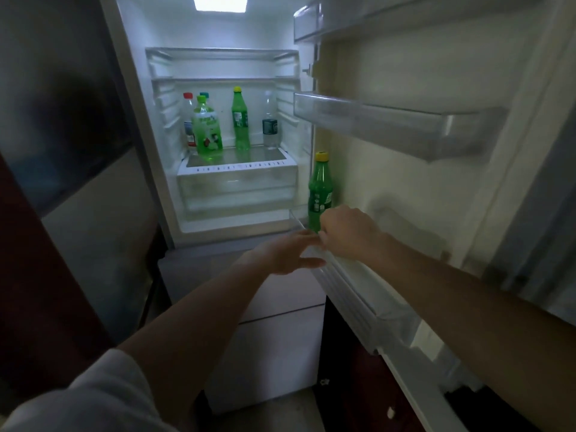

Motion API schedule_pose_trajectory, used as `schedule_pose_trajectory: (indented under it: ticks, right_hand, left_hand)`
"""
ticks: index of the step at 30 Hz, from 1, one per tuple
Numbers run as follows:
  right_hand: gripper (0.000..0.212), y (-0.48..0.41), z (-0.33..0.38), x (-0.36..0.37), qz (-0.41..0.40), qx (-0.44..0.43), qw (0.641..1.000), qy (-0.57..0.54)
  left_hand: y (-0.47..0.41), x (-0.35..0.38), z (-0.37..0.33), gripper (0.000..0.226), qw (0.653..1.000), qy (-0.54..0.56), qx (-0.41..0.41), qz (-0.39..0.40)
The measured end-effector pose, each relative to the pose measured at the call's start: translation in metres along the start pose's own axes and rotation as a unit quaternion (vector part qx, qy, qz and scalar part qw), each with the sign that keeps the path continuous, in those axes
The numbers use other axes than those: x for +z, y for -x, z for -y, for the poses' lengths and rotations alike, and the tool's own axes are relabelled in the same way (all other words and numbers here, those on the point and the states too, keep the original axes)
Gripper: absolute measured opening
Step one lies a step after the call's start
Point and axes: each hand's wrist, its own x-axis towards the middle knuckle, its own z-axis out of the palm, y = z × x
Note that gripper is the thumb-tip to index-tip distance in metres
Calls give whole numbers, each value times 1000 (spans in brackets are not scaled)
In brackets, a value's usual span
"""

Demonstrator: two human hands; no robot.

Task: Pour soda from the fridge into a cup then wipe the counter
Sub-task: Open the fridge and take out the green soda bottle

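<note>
The fridge stands open in front of me. A green soda bottle with a yellow cap stands in the lowest door shelf. My right hand reaches over that shelf's rim, fingers curled just below and beside the bottle; whether it touches the bottle I cannot tell. My left hand hovers open at the shelf's front corner, fingers spread, holding nothing. Inside, on the glass shelf, stand a second slim green bottle, a larger light-green bottle, a red-capped bottle and a clear bottle.
The open fridge door fills the right side, with clear door shelves above. A clear crisper drawer sits under the bottles. A dark cabinet side stands at the left. Pale lower fridge drawers lie below my arms.
</note>
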Motion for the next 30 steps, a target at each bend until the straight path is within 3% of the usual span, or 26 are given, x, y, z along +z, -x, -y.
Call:
schedule_pose_trajectory:
  ticks: [7, 11, 15, 19, 24, 30]
  right_hand:
    - [21, -49, -23, 27, -4, 92, 993, -73]
    - [19, -60, -34, 43, -55, 149, 981, -108]
    - [21, -58, -41, 66, -28, 207, 969, -132]
    - [26, -55, -53, 84, -46, 232, 956, -173]
    - [24, -53, -62, 94, -68, 220, 951, -207]
    - [28, -52, -71, 96, -93, 210, 945, -234]
  left_hand:
    - [-49, -29, 81, 25, 997, 23, 21, -73]
    - [-91, -48, 105, 42, 970, 161, -4, -183]
    - [-135, -46, 89, 69, 951, 281, 10, -133]
    - [-152, -26, 70, 81, 962, 224, 27, -153]
    - [-166, -4, 61, 88, 953, 271, -21, -131]
    - [-165, 1, 66, 77, 924, 343, -33, -168]
